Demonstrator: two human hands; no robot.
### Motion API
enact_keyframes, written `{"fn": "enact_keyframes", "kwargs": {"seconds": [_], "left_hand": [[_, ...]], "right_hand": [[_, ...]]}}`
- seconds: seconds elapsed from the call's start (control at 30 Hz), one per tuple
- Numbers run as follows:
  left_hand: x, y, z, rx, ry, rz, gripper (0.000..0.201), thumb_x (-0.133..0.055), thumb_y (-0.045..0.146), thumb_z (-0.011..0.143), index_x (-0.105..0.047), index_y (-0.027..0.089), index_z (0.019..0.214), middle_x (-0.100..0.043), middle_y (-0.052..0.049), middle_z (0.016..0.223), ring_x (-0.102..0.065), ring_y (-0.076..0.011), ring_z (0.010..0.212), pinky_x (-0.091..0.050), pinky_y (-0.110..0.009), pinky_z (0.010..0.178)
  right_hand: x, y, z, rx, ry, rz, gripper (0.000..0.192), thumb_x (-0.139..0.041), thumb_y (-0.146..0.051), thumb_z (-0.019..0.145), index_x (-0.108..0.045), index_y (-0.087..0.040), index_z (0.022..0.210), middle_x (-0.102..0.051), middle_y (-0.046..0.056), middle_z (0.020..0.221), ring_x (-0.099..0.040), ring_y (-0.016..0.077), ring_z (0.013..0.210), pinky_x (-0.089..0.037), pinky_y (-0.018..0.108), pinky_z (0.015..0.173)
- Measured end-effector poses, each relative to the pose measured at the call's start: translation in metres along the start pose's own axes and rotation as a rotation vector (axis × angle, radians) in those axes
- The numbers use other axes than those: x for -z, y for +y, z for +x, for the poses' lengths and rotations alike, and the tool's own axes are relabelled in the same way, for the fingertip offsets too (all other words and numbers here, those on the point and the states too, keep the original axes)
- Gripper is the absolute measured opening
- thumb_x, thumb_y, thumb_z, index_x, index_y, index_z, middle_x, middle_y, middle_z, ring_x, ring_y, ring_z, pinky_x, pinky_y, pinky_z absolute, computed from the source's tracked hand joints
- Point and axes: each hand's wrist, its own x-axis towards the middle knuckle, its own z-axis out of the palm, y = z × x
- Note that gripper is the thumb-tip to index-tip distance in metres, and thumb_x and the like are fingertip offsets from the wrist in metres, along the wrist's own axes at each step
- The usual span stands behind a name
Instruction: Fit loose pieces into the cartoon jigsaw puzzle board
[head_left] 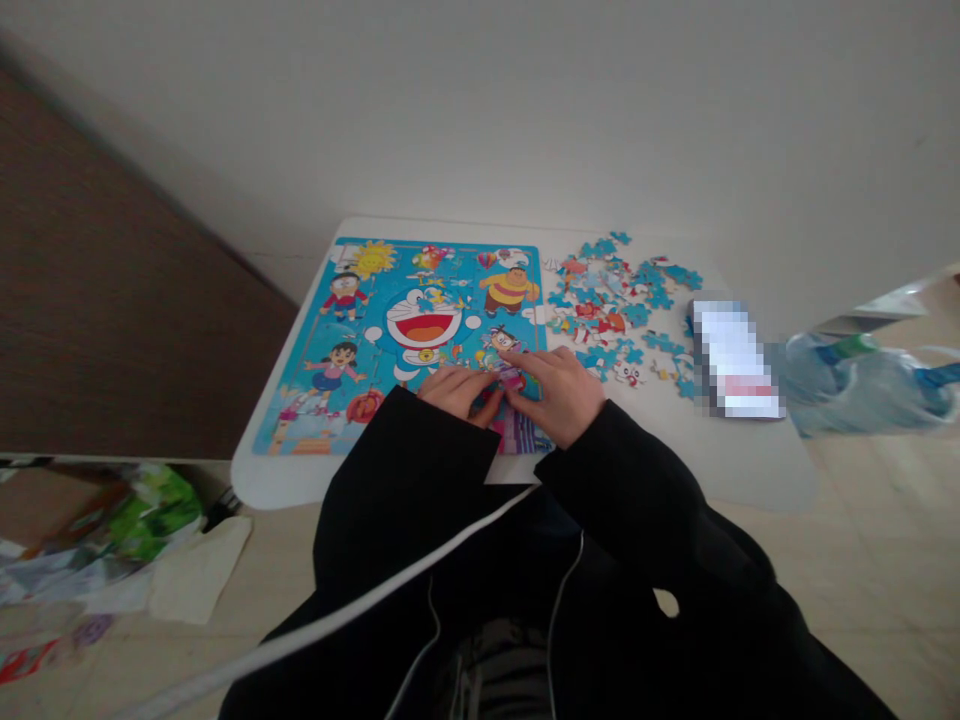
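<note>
A blue cartoon jigsaw puzzle (360, 350) lies flat on the small white table, with most of its picture put together. Both hands meet over its lower right part. My right hand (559, 392) is closed, thumb and fingertips pinching a small purple and pink puzzle piece (511, 377) low over the board. From the other side my left hand (457, 390) comes in with its fingers curled together, tips at the same piece. The fingers partly hide the piece and the board beneath it. Loose puzzle pieces (600, 300) are heaped right of the board.
A phone (739, 358) with a blurred screen rests at the right of the white table (750, 470). Beyond that edge are clear plastic bottles (862, 380). A white cable (360, 605) crosses before my lap. Bags and paper (150, 520) lie on the floor at left.
</note>
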Motion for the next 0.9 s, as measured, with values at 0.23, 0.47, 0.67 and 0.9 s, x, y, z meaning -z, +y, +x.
{"fn": "enact_keyframes", "kwargs": {"seconds": [0.23, 0.47, 0.67, 0.9], "left_hand": [[0.006, 0.011, -0.004, 0.305, -0.083, -0.215, 0.032, -0.054, 0.020, 0.081, -0.060, 0.021, 0.112, -0.069, -0.003, 0.097, -0.066, -0.0166, 0.085, -0.053, -0.025, 0.077], [0.019, 0.009, 0.002, 0.322, -0.206, -0.483, 0.029, -0.050, 0.015, 0.081, -0.062, 0.021, 0.107, -0.070, -0.001, 0.089, -0.067, -0.0154, 0.081, -0.055, -0.025, 0.077], [0.006, 0.006, 0.000, -0.064, -0.275, -0.247, 0.028, -0.042, 0.014, 0.085, -0.065, 0.018, 0.101, -0.067, -0.005, 0.104, -0.062, -0.0159, 0.097, -0.049, -0.031, 0.088], [0.018, 0.004, -0.010, -0.132, -0.167, -0.059, 0.024, -0.065, 0.035, 0.077, -0.068, 0.016, 0.092, -0.070, -0.004, 0.089, -0.062, -0.0170, 0.079, -0.051, -0.028, 0.076]], "right_hand": [[-0.001, -0.016, -0.001, -0.203, -0.021, 0.648, 0.013, -0.060, -0.019, 0.073, -0.062, -0.019, 0.086, -0.065, 0.001, 0.084, -0.064, 0.0102, 0.066, -0.053, 0.021, 0.059], [0.010, -0.016, -0.025, -0.259, -0.021, 0.742, 0.015, -0.064, -0.027, 0.073, -0.064, -0.018, 0.084, -0.067, 0.002, 0.075, -0.064, 0.0110, 0.066, -0.051, 0.016, 0.048], [0.023, 0.003, -0.043, 0.053, 0.058, 0.362, 0.012, -0.060, -0.024, 0.079, -0.067, -0.020, 0.088, -0.070, 0.004, 0.085, -0.063, 0.0133, 0.077, -0.054, 0.024, 0.061], [0.017, 0.008, -0.048, 0.154, 0.019, 0.275, 0.015, -0.064, -0.025, 0.078, -0.068, -0.018, 0.091, -0.070, 0.006, 0.091, -0.064, 0.0151, 0.085, -0.051, 0.030, 0.079]]}}
